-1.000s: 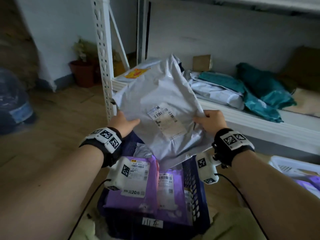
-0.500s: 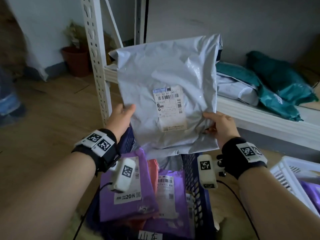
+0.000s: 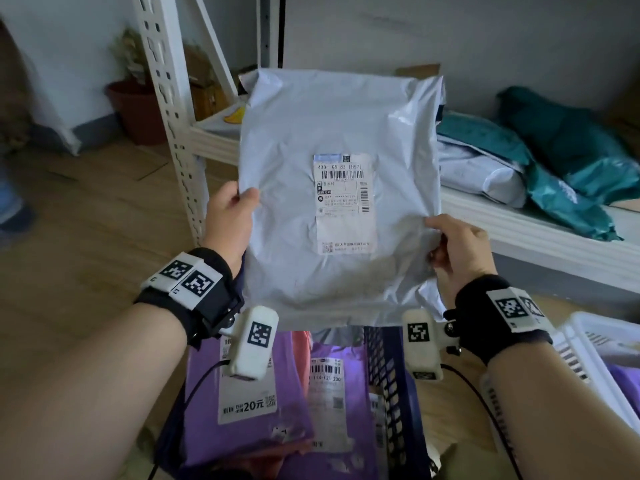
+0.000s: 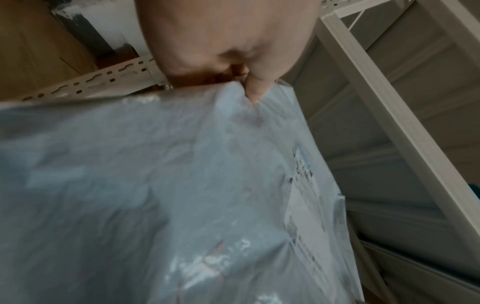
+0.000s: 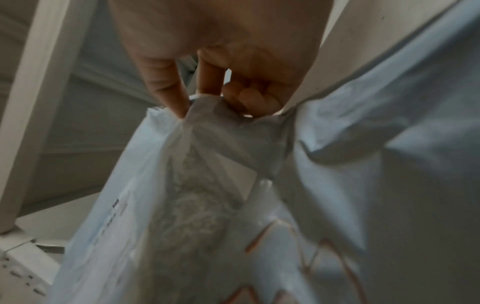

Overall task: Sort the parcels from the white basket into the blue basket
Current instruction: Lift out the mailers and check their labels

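Holding a grey parcel [image 3: 339, 202] upright in front of you, you have its white shipping label [image 3: 344, 202] facing your head camera. Your left hand [image 3: 230, 220] pinches the parcel's edge at 9 o'clock, thumb on the front and fingers hidden behind. Your right hand [image 3: 457, 247] grips the lower edge at 4 o'clock, thumb on top of the plastic. Below the parcel, at 6 o'clock, the blue basket [image 3: 391, 393] holds purple parcels [image 3: 242, 410] lying flat with their labels up. The white basket [image 3: 588, 358] sits at 4 o'clock, just beside your right wrist, only partly in view. Behind the parcel a white metal shelf [image 3: 519, 230] carries teal bags [image 3: 571, 161] and a pale bag at 2 o'clock. A plant pot [image 3: 135, 109] stands on the wooden floor at 10 o'clock.

From the left wrist camera, your left hand [image 4: 228, 41] fills 12 o'clock, a thumb tip [image 4: 257, 90] pressed into the grey parcel [image 4: 155, 195], which spreads across the lower picture, blurred. The label [image 4: 306, 216] shows edge-on at 4 o'clock, and a shelf post [image 4: 384, 123] runs diagonally at 2 o'clock.

From the right wrist camera, your right hand [image 5: 221, 51] sits at 12 o'clock with curled fingers [image 5: 249, 96] and thumb bunching a fold of the grey parcel [image 5: 207, 205], which hangs down towards 6 o'clock. A shelf post [image 5: 31, 102] stands at 9 o'clock.
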Action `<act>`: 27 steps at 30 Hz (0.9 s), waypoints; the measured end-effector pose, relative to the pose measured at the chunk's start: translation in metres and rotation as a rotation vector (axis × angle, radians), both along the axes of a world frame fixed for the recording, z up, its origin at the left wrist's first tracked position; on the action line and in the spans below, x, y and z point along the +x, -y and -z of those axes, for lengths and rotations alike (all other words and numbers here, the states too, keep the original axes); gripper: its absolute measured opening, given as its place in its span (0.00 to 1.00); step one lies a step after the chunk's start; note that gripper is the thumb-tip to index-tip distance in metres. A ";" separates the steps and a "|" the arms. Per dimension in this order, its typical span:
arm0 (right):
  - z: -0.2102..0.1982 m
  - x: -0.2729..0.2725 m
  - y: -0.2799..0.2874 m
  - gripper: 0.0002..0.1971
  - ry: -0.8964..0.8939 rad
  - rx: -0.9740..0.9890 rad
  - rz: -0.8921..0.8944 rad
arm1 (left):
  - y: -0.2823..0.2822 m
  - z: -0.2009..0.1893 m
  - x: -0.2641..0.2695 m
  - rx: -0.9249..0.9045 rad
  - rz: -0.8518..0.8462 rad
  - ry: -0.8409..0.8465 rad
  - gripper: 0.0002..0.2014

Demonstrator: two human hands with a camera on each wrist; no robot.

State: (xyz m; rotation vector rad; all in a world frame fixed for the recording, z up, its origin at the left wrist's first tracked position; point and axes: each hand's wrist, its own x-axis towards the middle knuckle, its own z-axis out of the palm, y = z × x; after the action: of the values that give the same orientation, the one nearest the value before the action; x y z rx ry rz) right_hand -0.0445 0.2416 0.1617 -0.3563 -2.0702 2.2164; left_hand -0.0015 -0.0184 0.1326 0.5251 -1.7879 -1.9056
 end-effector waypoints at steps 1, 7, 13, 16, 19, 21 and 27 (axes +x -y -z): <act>0.000 0.001 0.000 0.16 0.013 0.019 -0.003 | 0.002 0.002 -0.001 -0.015 -0.006 0.001 0.16; 0.004 0.004 0.002 0.09 -0.001 0.084 -0.044 | 0.007 0.010 -0.001 -0.081 -0.047 0.040 0.14; 0.011 0.002 0.001 0.11 -0.035 0.102 -0.050 | 0.009 0.011 0.000 -0.094 -0.036 0.064 0.15; 0.012 0.003 0.002 0.13 -0.041 0.105 -0.048 | 0.010 0.010 0.001 -0.090 -0.037 0.078 0.16; 0.014 0.002 0.002 0.13 -0.041 0.126 -0.047 | 0.009 0.009 0.002 -0.074 -0.032 0.071 0.16; 0.015 0.001 0.002 0.11 -0.041 0.151 -0.050 | 0.008 0.008 0.003 -0.058 -0.029 0.074 0.15; 0.016 -0.003 0.004 0.11 -0.055 0.185 -0.040 | 0.006 0.002 0.007 0.031 -0.015 0.092 0.13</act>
State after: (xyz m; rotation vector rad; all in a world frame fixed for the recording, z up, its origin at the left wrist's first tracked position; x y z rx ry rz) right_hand -0.0478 0.2372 0.1452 -0.2378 -2.2476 2.0089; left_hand 0.0060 -0.0246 0.1302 0.6447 -1.8085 -1.9308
